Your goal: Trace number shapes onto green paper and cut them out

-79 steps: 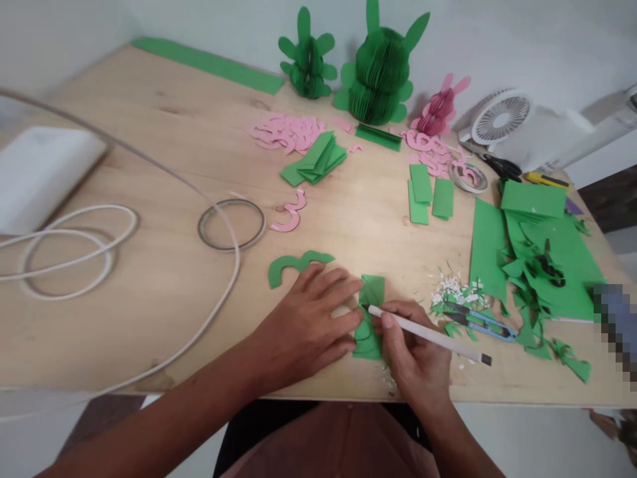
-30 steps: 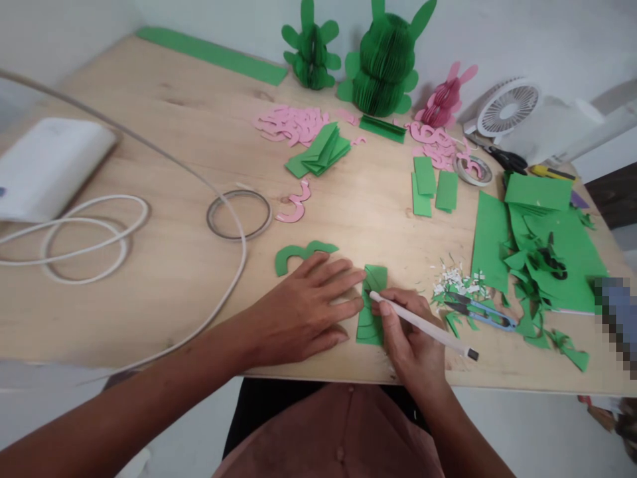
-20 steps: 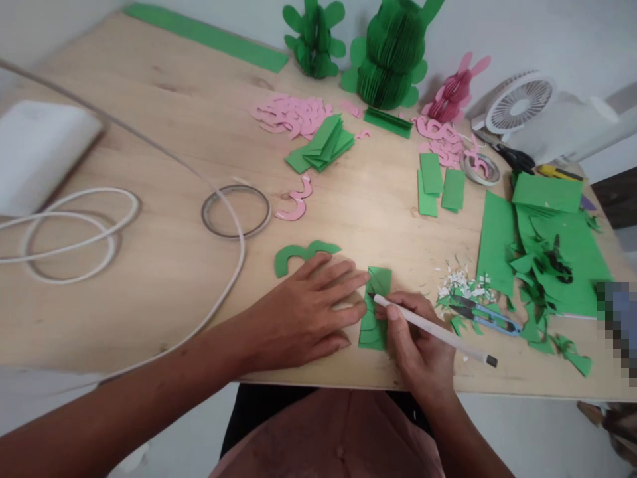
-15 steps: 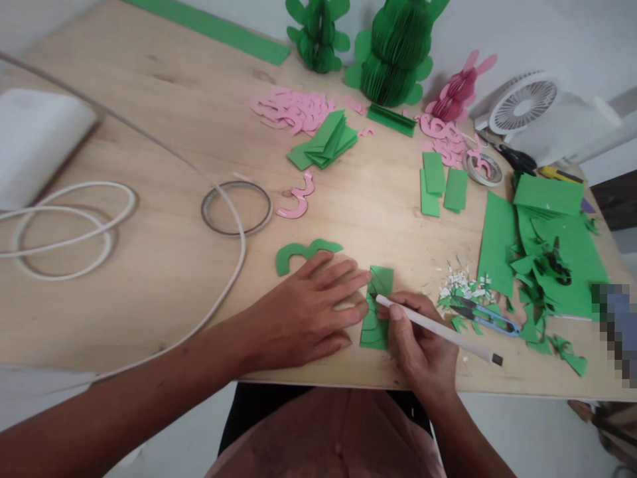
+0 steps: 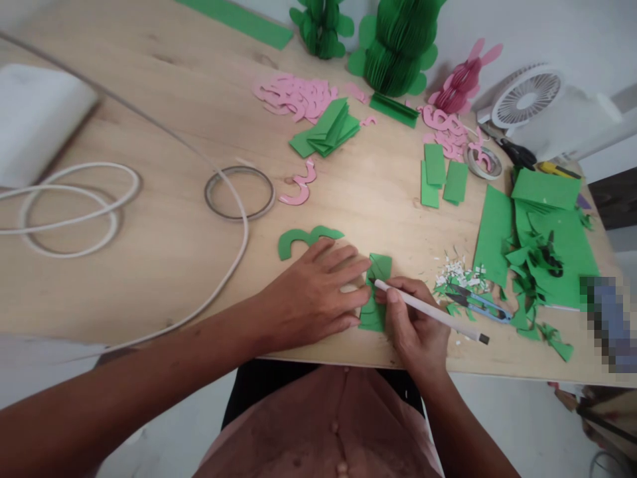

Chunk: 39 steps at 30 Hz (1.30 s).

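Between my hands lies a small green paper rectangle (image 5: 381,265) with dark curved lines drawn on it. My right hand (image 5: 418,325) grips a white pen (image 5: 430,309), its dark tip touching the paper near the left edge. Spread flat, my left hand (image 5: 316,295) rests on the table with its fingertips on or against the paper's left side. Just beyond my left hand is a green wavy cut-out (image 5: 298,240), partly covered by the fingers. Farther off sits a pink curved cut-out (image 5: 301,186) beside a roll of tape (image 5: 239,192).
Blue thread snips (image 5: 480,305) lie by white and green scraps at right, near green sheets (image 5: 492,239). Folded green strips (image 5: 328,129), pink cut-outs (image 5: 298,96), honeycomb paper figures (image 5: 403,46) and a white fan (image 5: 530,96) stand farther back. A white cable (image 5: 243,232) loops across the left.
The whole view has shifted slightly, so the table appears higher. The pen tip stays near the left edge of the green paper; both hands keep almost the same pose.
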{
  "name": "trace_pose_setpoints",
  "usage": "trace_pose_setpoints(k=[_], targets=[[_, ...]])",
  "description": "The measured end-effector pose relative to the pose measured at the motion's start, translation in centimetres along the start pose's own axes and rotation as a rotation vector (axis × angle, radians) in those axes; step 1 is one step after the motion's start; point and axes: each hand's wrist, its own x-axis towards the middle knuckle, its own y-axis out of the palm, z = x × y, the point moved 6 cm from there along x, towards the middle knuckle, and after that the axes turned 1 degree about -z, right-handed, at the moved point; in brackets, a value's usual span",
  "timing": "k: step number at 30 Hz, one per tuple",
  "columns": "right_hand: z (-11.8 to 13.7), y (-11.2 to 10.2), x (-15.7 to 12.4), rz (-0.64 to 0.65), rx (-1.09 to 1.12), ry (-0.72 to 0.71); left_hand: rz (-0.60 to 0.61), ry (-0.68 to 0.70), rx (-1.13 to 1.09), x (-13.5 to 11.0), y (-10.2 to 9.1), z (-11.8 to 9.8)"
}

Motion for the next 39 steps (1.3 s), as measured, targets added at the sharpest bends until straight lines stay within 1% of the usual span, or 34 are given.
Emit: trace_pose_setpoints(k=[4,9,15,17,22,25,29,35,39], targets=[[0.1,0.0,0.1,0.01,-0.002,-0.01,-0.024,-0.029,0.019,0.0,0.3,-0.1],[1.0,-0.1,0.3,0.016,-0.052,-0.061,-0.097,-0.029,0.029,-0.4,0.8,-0.1],[1.4,-0.1,0.4,0.01,-0.079,-0.093,-0.131,-0.023,0.012,-0.5,0.7,-0.1],[1.3,-0.1,0.3,0.018,-0.066,-0.074,-0.131,-0.016,0.012,-0.4,0.5,-0.1],[0.6,-0.4,0.3,0.055,0.02,0.054,-0.136,-0.016,0.003,-0.3,0.4,-0.1],[0.4,-0.4,0.5,0.077,0.056,0.108,-0.149,-0.021,-0.004,-0.4,0.3,0.0],[0.7,-0.1,0.9,0.105,0.022,0.097,-0.156,-0.026,-0.004,-0.4,0.4,0.0],[1.0,0.0,1.2,0.07,-0.04,0.062,-0.163,-0.026,0.026,-0.4,0.7,0.1],[1.0,0.0,1.4,0.047,-0.068,0.056,-0.199,-0.033,0.037,-0.5,0.7,0.1]])
